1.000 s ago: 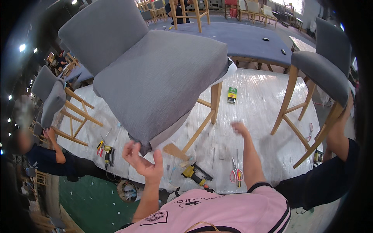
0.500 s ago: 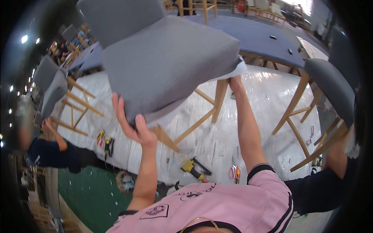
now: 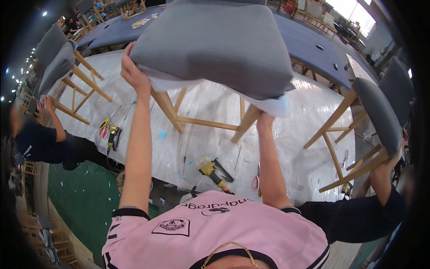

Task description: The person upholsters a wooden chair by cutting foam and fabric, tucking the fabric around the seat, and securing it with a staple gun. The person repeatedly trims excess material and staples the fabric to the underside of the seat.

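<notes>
Plastic-wrapped table [image 3: 309, 112] below; both hands hold a grey chair [image 3: 215, 40] raised above it. Left hand [image 3: 132, 71] grips the seat's edge, right hand [image 3: 264, 120] its underside. Likely bulky, padded, top-heavy: the wooden legs [image 3: 172, 112] offer firmer holds.

A wide work table [image 3: 309, 112] wrapped in clear plastic sheeting carries the things. On it lie a yellow and black staple gun [image 3: 214, 171] near the front edge, red-handled scissors [image 3: 255, 182] just to its right, and another yellow tool [image 3: 113, 136] with red-handled pliers [image 3: 104, 127] towards the left. Small blue scraps [image 3: 161, 133] are scattered between them.
</notes>
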### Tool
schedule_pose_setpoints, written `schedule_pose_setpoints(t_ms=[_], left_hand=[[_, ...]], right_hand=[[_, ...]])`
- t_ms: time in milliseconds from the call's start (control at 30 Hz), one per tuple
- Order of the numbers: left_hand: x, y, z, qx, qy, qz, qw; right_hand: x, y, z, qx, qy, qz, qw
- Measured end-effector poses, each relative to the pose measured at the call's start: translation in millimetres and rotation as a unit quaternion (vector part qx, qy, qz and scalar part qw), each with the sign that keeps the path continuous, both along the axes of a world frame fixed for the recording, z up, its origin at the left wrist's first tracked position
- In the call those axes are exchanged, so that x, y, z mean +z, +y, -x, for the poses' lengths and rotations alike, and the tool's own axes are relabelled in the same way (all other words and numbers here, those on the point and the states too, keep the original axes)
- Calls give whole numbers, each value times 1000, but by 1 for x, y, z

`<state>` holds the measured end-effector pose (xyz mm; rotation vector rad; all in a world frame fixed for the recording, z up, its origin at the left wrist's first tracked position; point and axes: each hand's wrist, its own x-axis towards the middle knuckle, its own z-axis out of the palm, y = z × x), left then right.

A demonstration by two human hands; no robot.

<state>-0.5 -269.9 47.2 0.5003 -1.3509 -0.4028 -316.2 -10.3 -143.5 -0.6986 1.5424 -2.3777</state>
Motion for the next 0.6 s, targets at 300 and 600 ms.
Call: schedule_pose_setpoints(t_ms=[300,600], left_hand=[[88,-90,31,147,-506,16,850],[86,71,153,60,-604,128,785]], right_hand=[[27,-17,-98,128,184,-69,972],[-41,-26,-104,56,301,-175,936]])
